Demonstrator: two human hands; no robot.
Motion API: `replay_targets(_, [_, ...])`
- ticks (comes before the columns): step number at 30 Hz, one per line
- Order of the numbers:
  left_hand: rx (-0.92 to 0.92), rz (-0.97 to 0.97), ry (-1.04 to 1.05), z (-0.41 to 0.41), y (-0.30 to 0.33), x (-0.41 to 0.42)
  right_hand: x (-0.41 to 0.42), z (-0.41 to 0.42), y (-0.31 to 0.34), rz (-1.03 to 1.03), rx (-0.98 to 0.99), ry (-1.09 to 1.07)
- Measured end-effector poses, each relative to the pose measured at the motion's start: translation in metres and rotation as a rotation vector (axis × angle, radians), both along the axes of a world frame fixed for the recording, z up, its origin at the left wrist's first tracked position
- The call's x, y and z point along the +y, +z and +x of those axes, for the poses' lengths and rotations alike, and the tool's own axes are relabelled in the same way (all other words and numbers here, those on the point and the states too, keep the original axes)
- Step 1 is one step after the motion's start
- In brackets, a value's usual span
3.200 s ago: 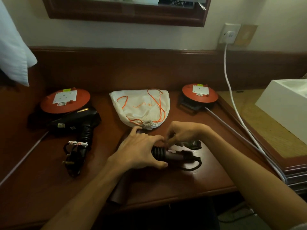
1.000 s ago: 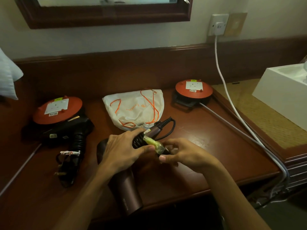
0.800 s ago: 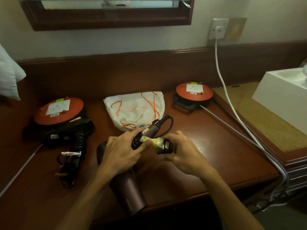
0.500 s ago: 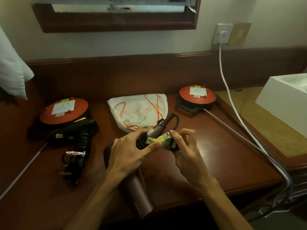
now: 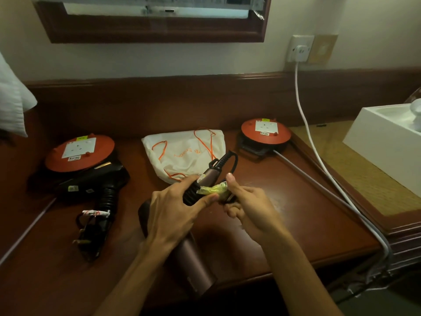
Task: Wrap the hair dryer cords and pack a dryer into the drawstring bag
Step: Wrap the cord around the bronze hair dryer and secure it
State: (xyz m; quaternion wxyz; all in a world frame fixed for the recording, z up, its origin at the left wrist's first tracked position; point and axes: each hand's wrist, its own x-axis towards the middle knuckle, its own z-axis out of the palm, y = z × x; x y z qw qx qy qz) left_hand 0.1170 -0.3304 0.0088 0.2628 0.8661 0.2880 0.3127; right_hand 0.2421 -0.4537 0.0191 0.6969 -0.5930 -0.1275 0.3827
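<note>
Left hand (image 5: 173, 210) fingers grip the coiled cord on the pink dryer's (image 5: 193, 258) handle; right hand (image 5: 248, 208) pinches a yellow tie (image 5: 213, 190) beside it. Drawstring bag (image 5: 184, 153) lies just beyond.

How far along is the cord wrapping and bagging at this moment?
Done: the black dryer lies with its cord bundled and tied. In hand: left hand grips the pink dryer's wrapped cord, while the right hand works a yellow tie around it. Left: the drawstring bag lies flat, with nothing packed.
</note>
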Motion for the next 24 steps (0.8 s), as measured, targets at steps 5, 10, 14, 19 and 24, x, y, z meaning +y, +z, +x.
replay_targets(5, [0.001, 0.027, 0.017, 0.000, -0.005, 0.000, 0.021, 0.000, -0.001, 0.099, -0.105, -0.088])
replay_targets(10, [-0.023, -0.009, 0.016, -0.002, -0.005, -0.001, 0.019, -0.001, -0.001, 0.180, -0.165, -0.064])
replay_targets(14, [-0.151, -0.105, 0.084, 0.000, -0.006, -0.004, 0.018, -0.004, 0.002, 0.208, -0.332, -0.080])
replay_targets(19, [-0.155, -0.152, 0.112, 0.001, -0.011, -0.002, 0.017, -0.004, 0.002, 0.226, -0.377, -0.045])
replay_targets(24, [-0.137, -0.124, 0.133, 0.003, -0.011, -0.004, 0.021, -0.004, -0.001, 0.200, -0.196, -0.088])
